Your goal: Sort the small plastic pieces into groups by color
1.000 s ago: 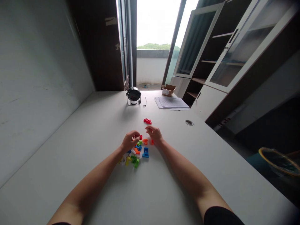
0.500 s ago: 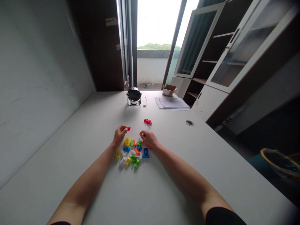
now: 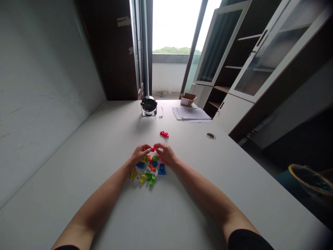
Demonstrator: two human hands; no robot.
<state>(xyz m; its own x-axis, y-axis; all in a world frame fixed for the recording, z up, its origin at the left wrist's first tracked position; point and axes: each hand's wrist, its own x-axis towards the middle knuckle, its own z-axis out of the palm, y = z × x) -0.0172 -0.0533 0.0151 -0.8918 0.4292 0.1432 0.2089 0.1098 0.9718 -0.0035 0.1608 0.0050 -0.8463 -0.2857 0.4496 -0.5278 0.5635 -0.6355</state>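
Observation:
My left hand (image 3: 139, 153) and my right hand (image 3: 165, 153) meet over a pile of small coloured blocks (image 3: 147, 170) on the white table (image 3: 166, 205). Both hands pinch a small red block (image 3: 153, 149) held between their fingertips just above the pile. The pile holds blue, yellow, green, orange and white pieces. A separate cluster of red blocks (image 3: 164, 134) lies farther back on the table, apart from both hands.
At the table's far end stand a small round desk fan (image 3: 148, 106), a stack of papers (image 3: 189, 114) and an open cardboard box (image 3: 187, 99). A cable grommet (image 3: 210, 135) sits to the right. Cabinets with glass doors rise at right; a wall runs along the left.
My left hand, which had lifted a red block out to the left, has swung back to the middle. It now meets my right hand, and both pinch the red block.

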